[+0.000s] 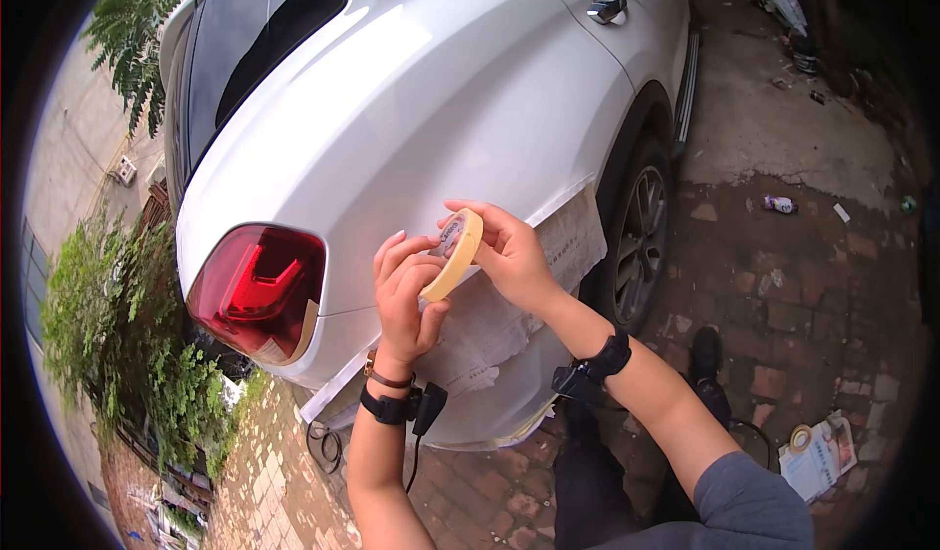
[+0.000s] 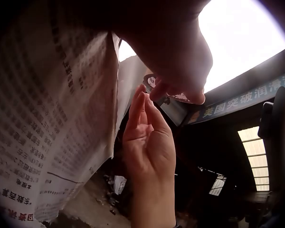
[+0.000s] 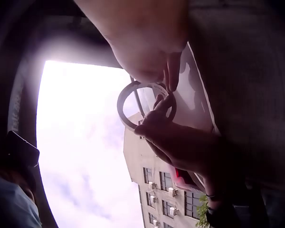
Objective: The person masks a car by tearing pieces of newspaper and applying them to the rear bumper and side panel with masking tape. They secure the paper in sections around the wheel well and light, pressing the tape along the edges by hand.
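Observation:
A roll of yellow masking tape (image 1: 453, 274) is held between both hands in front of the white car's rear corner. My left hand (image 1: 403, 293) pinches the roll from the left, with its fingers reaching into the ring (image 3: 122, 102). At the upper right of the roll, my right hand (image 1: 514, 258) holds the rim with thumb and fingers. In the left wrist view the right hand (image 2: 149, 147) has its fingertips together close to the left hand (image 2: 166, 52). Behind the hands, a masking sheet of newspaper (image 1: 573, 241) hangs on the car's lower side.
The white car (image 1: 470, 109) fills the upper middle, with a red tail light (image 1: 257, 290) at left and a rear wheel (image 1: 641, 241) at right. Another tape roll (image 1: 800, 438) lies on a newspaper (image 1: 821, 464) on the brick ground. A cable (image 1: 323, 447) lies below the bumper.

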